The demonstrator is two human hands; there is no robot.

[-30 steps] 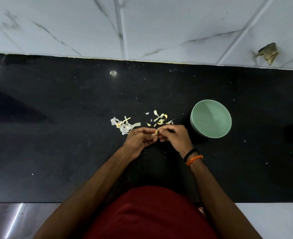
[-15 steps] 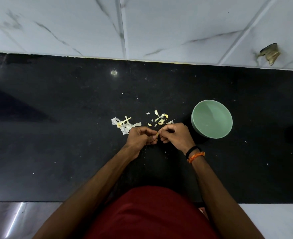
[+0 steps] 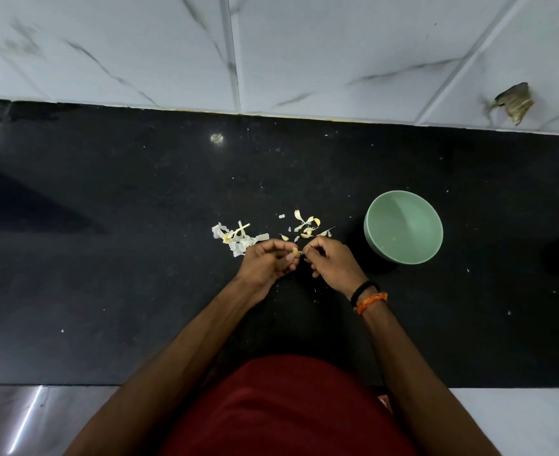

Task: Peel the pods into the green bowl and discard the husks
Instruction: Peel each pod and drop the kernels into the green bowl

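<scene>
Two hands meet over the black speckled stone counter (image 3: pixel 107 258), fingertips nearly touching. Your left hand (image 3: pixel 266 263) has its fingers curled, pinching a small pale-yellow pod (image 3: pixel 295 251) at the tips of thumb and forefinger. Your right hand (image 3: pixel 332 263) is curled too, its thumb and forefinger nipping at the right end of that same pod; how much husk is caught there is too small to tell. The pod sits exactly between the two hands, just above the counter.

Pale papery husks lie in two scatters just beyond your knuckles: a whitish heap (image 3: pixel 238 238) beyond the left hand, and yellowish curled scraps (image 3: pixel 306 225) beyond the gap between the hands.

The round pale-green bowl (image 3: pixel 403 227) stands upright to the right of your right hand, near but apart. Its contents cannot be made out.

A black band and an orange thread bracelet (image 3: pixel 368 297) circle your right wrist.
</scene>
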